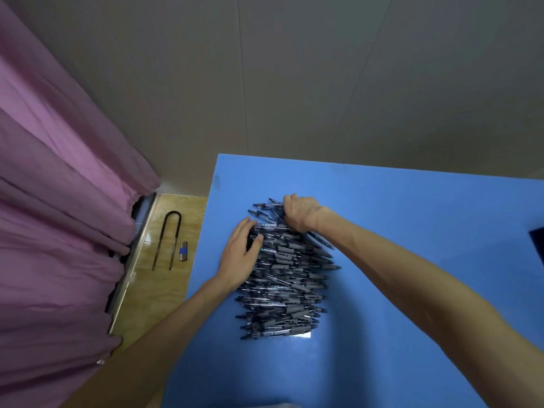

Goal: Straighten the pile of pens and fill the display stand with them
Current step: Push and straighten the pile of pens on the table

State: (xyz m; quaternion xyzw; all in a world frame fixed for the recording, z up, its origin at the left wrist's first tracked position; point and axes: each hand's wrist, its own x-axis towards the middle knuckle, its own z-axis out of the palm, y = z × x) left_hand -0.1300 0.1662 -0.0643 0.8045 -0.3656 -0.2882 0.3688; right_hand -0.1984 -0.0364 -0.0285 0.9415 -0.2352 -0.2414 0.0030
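A big pile of dark pens with grey grips (288,278) lies on the blue table (397,216), most pens lying roughly crosswise. My left hand (240,254) rests on the pile's left edge with straight fingers pressing against the pen ends. At the far end of the pile my right hand (300,214) has its fingers curled round a bunch of pens. No display stand is in view.
A dark object (537,245) peeks in at the table's right edge. Left of the table, a U-shaped metal lock shackle (166,240) and a small lock body (183,250) lie on the wooden floor. A pink curtain (59,216) hangs at the left; a grey wall stands behind.
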